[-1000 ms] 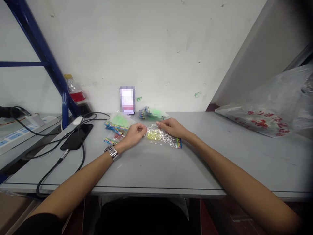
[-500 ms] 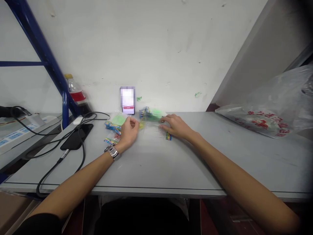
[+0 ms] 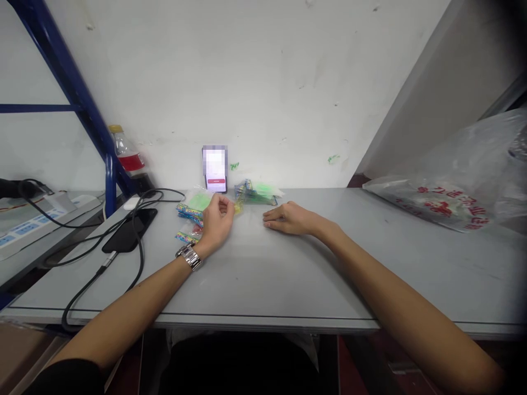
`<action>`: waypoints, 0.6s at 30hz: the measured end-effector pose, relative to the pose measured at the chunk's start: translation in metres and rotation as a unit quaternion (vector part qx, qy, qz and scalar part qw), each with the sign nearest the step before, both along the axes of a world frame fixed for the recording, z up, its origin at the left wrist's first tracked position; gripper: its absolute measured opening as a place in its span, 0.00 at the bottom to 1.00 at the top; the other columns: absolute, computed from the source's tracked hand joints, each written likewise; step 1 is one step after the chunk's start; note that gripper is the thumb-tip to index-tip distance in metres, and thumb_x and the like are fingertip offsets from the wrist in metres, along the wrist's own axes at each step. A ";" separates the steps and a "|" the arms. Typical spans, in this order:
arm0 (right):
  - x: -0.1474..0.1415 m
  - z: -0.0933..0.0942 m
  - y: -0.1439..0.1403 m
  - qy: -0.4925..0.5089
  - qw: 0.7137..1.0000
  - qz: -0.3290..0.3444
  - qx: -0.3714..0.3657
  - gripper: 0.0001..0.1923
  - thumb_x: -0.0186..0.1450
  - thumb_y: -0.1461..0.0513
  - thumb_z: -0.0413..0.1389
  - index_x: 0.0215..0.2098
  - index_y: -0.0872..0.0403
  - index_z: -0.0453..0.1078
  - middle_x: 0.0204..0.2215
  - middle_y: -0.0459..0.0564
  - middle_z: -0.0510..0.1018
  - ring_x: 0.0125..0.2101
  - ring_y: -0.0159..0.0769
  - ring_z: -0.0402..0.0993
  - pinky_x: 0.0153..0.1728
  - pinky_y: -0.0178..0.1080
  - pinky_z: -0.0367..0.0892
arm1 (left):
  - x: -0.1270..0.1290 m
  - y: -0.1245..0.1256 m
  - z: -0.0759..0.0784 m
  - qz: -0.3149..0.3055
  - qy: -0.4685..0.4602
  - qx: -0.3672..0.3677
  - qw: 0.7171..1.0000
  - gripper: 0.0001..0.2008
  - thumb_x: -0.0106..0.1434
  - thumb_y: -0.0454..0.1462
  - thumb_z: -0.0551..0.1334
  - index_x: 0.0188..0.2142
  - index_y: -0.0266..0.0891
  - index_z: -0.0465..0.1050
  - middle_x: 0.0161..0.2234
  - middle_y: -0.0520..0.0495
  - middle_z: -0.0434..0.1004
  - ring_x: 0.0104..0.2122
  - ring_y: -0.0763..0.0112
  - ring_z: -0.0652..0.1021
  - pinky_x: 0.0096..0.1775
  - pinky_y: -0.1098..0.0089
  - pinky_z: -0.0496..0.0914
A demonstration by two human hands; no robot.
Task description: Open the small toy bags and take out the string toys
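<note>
My left hand (image 3: pixel 217 219), with a metal watch on its wrist, is curled with the fingertips pinched on a small yellow piece (image 3: pixel 237 208) just above the grey table (image 3: pixel 263 274). My right hand (image 3: pixel 288 218) lies flat and empty on the table to its right. Behind both hands, by the wall, lies a pile of clear packets with green contents and colourful headers (image 3: pixel 256 193). More such packets (image 3: pixel 193 207) lie just left of my left hand, partly hidden by it.
A phone (image 3: pixel 214 168) leans lit against the wall. A black phone (image 3: pixel 129 230) with cables, a white mouse (image 3: pixel 130 203) and a cola bottle (image 3: pixel 125 153) sit at the left by a blue rack. A large plastic bag (image 3: pixel 453 186) lies at the right.
My right hand pushed the clear packet with yellow contents back onto the pile by the wall, let it go and drew back flat. My left hand lifted slightly, keeping a yellow bit.
</note>
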State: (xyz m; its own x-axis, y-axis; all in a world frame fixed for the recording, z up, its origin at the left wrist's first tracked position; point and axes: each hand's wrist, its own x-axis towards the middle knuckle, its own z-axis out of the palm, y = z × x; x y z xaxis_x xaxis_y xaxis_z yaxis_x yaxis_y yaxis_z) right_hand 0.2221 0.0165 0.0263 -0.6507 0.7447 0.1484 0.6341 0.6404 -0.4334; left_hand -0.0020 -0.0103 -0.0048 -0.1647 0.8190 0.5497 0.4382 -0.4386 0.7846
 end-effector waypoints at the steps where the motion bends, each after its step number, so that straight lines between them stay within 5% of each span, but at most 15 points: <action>1: 0.003 0.002 0.000 -0.007 1.000 -0.002 -0.011 0.16 0.62 0.50 0.55 0.23 0.51 0.72 0.23 0.49 0.75 0.27 0.39 0.69 0.31 0.40 0.60 | 0.000 -0.002 0.001 0.001 0.024 0.005 1.000 0.05 0.62 0.36 0.56 0.30 0.41 0.60 0.28 0.52 0.70 0.30 0.73 0.73 0.36 0.72 0.67; 5: 0.011 0.009 -0.003 -0.052 0.996 -0.052 -0.045 0.26 0.64 0.47 0.49 0.14 0.51 0.61 0.12 0.44 0.59 0.16 0.31 0.55 0.23 0.39 0.52 | 0.000 -0.007 0.002 -0.020 0.136 0.056 0.989 0.05 0.63 0.35 0.55 0.30 0.41 0.61 0.29 0.51 0.70 0.30 0.72 0.72 0.36 0.71 0.65; 10: 0.014 0.009 0.000 -0.092 0.988 -0.128 0.004 0.29 0.65 0.51 0.50 0.10 0.49 0.51 0.12 0.41 0.47 0.16 0.27 0.43 0.23 0.38 0.44 | 0.001 -0.011 -0.003 -0.099 0.259 0.092 0.956 0.06 0.64 0.34 0.54 0.29 0.41 0.60 0.29 0.49 0.68 0.31 0.70 0.70 0.35 0.70 0.63; 18: 0.004 0.008 -0.005 -0.054 0.980 -0.158 0.106 0.23 0.66 0.56 0.49 0.13 0.51 0.63 0.14 0.41 0.52 0.19 0.28 0.44 0.25 0.37 0.44 | 0.000 -0.014 -0.002 -0.236 0.313 -0.007 0.920 0.08 0.65 0.36 0.56 0.29 0.40 0.62 0.28 0.51 0.69 0.30 0.70 0.69 0.33 0.70 0.60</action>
State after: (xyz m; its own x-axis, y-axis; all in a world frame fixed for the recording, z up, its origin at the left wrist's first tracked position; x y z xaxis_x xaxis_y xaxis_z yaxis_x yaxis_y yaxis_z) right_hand 0.2256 0.0116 0.0346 -0.4139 0.8713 0.2638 0.8499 0.4737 -0.2308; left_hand -0.0016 -0.0242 -0.0065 0.5573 0.7250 0.4048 0.5689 -0.6885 0.4498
